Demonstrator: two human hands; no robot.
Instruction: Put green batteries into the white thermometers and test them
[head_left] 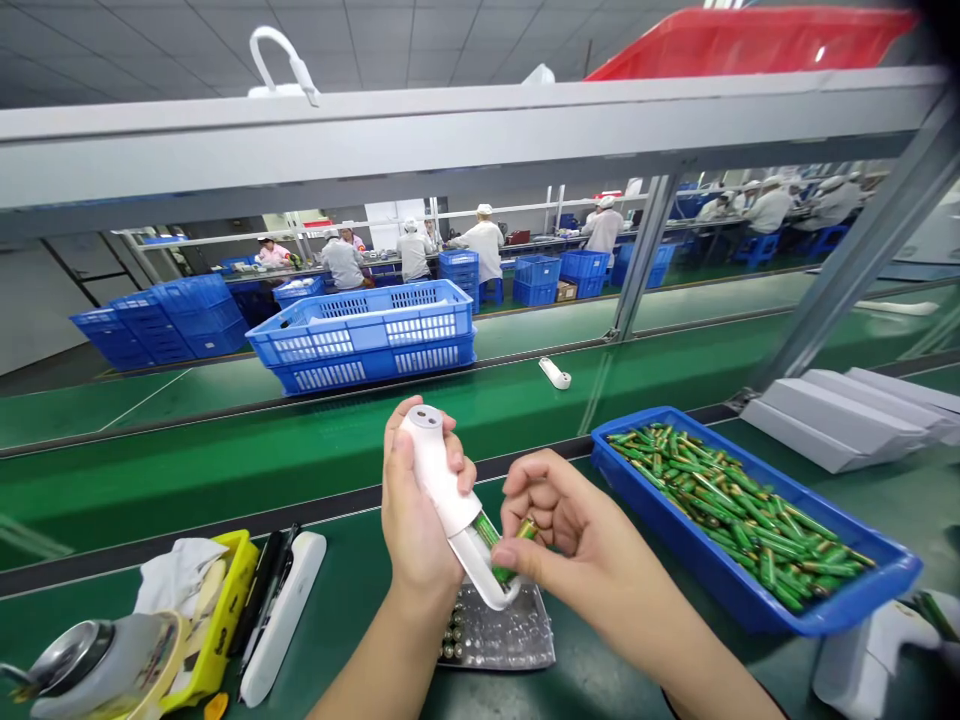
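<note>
In the centre of the frame, the left hand [420, 525] is closed around the white device [439, 465], with the thumb on one side and the fingers on the other. The device lies tilted in this grip: its round head with two dark holes is at the top, and its open lower end comes out below the fingers, towards the lower right. Inside this open part, one green battery [486, 528] is visible.

The right hand [566, 525] is just beside it; its thumb and fingers are together on a second battery [519, 548], at the compartment. I cannot tell if this battery is touching the bottom there. Below the device is a grey pad [517, 645], and at the right of the frame stands a blue tray [697, 550] full of green batteries [720, 500].
</note>
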